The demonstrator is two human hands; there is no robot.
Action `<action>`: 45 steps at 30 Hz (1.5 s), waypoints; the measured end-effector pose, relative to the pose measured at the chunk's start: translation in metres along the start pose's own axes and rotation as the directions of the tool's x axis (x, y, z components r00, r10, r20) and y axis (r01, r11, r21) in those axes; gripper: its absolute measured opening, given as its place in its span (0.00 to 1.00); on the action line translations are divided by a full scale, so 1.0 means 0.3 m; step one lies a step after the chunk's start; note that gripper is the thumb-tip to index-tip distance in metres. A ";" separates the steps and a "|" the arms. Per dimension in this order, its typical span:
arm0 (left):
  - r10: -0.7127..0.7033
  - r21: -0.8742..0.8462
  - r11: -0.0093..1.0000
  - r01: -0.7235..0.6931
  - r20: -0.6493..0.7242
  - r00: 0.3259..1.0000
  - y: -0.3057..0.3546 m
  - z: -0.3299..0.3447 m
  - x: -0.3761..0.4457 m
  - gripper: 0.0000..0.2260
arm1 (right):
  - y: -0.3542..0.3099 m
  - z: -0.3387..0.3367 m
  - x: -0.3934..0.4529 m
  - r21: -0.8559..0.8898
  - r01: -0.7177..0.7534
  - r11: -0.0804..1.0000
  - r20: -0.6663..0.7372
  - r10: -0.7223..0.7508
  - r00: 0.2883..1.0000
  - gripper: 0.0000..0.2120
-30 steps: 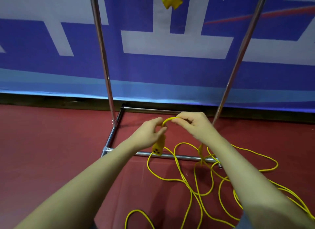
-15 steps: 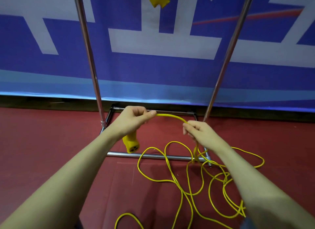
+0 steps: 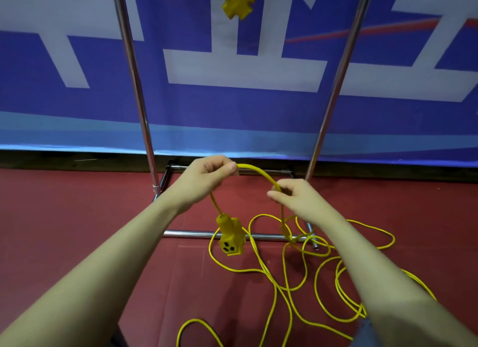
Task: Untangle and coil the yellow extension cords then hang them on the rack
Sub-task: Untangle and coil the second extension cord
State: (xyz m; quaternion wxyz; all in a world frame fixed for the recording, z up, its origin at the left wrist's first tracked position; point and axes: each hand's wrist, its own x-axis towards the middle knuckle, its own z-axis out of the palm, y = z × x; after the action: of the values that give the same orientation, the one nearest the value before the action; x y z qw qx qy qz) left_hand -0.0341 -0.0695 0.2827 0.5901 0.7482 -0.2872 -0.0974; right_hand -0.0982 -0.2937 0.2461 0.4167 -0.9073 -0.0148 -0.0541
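Seemingly to start a first loop, the left hand (image 3: 207,177) grips the yellow cord (image 3: 258,171) near its socket end (image 3: 230,238), which dangles below, fingers curled round it. The right hand (image 3: 297,199) pinches the same cord further along, so a short arch spans between them. Most of the cord lies in loose tangled loops on the red floor (image 3: 64,217), partly over the rack (image 3: 134,88) base. Another yellow plug (image 3: 236,3) hangs above.
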 end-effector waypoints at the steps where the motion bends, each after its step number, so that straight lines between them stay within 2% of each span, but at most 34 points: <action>1: -0.010 -0.001 1.000 0.010 0.025 1.000 -0.003 -0.005 -0.011 0.10 | 0.003 0.000 -0.011 0.004 -0.015 1.000 -0.015 0.015 1.000 0.10; 4: -0.039 -0.012 0.999 0.040 0.072 0.997 -0.011 -0.006 -0.039 0.10 | -0.036 0.001 -0.041 0.185 -0.022 0.983 -0.018 0.026 0.999 0.11; 8: -0.047 0.126 0.992 0.026 0.166 0.985 0.011 0.017 -0.068 0.09 | -0.135 0.008 -0.053 0.143 0.091 0.985 -0.019 -0.089 0.996 0.09; 10: -0.019 0.181 0.984 -0.005 0.133 0.991 0.030 0.021 -0.075 0.08 | -0.173 0.000 -0.053 0.126 0.132 0.983 -0.041 -0.128 0.991 0.08; 14: 0.052 0.221 0.974 -0.044 -0.030 0.998 0.075 -0.033 -0.085 0.10 | -0.189 -0.040 -0.074 0.169 0.065 0.984 -0.007 -0.064 0.998 0.12; 16: 0.012 0.225 0.974 -0.006 -0.027 1.000 0.071 -0.069 -0.095 0.10 | -0.161 -0.055 -0.101 0.111 0.034 0.993 0.019 -0.036 0.999 0.14; 20: -0.076 0.298 0.952 0.073 -0.001 0.997 0.053 -0.094 -0.126 0.09 | -0.137 -0.054 -0.158 0.016 0.001 1.000 0.064 -0.002 0.998 0.12; 22: -0.091 0.326 0.941 0.093 -0.019 0.996 0.065 -0.092 -0.137 0.10 | -0.163 -0.050 -0.168 0.014 0.026 1.000 0.034 -0.026 0.999 0.13; 29: -0.039 0.259 0.966 0.011 0.103 0.994 0.105 -0.031 -0.147 0.10 | -0.299 -0.064 -0.117 0.072 0.139 0.988 -0.035 -0.136 0.990 0.14; 31: 0.008 0.223 0.975 -0.020 0.053 0.999 0.095 -0.035 -0.136 0.09 | -0.310 -0.065 -0.089 0.107 0.148 0.983 -0.017 -0.147 0.989 0.13; 34: 0.065 0.196 0.979 -0.050 -0.070 0.995 0.085 -0.068 -0.111 0.08 | -0.263 -0.068 -0.060 0.105 0.164 0.981 0.098 -0.175 0.980 0.11; 36: 0.042 0.121 0.992 -0.027 -0.126 0.991 0.075 -0.079 -0.098 0.07 | -0.185 -0.063 -0.046 0.087 0.129 0.988 0.131 -0.140 0.982 0.10; 41: -0.069 0.093 0.993 0.078 -0.091 0.993 -0.011 -0.063 -0.059 0.06 | -0.031 -0.031 -0.020 0.041 0.054 0.998 0.214 -0.062 0.975 0.08; 43: -0.113 0.073 0.990 0.121 -0.100 0.989 -0.038 -0.071 -0.034 0.08 | -0.030 -0.021 0.002 0.101 0.032 0.994 0.180 -0.050 0.982 0.10; 45: -0.159 0.079 0.983 0.164 -0.068 0.985 -0.050 -0.085 -0.014 0.11 | -0.053 -0.011 0.028 0.249 0.010 0.968 0.088 -0.033 0.996 0.12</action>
State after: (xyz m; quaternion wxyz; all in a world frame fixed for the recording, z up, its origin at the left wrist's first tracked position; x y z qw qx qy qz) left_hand -0.0203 -0.0440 0.2751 0.5567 0.7959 -0.2112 -0.1097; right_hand -0.0913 -0.2859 0.2612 0.5254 -0.8493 -0.0501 -0.0147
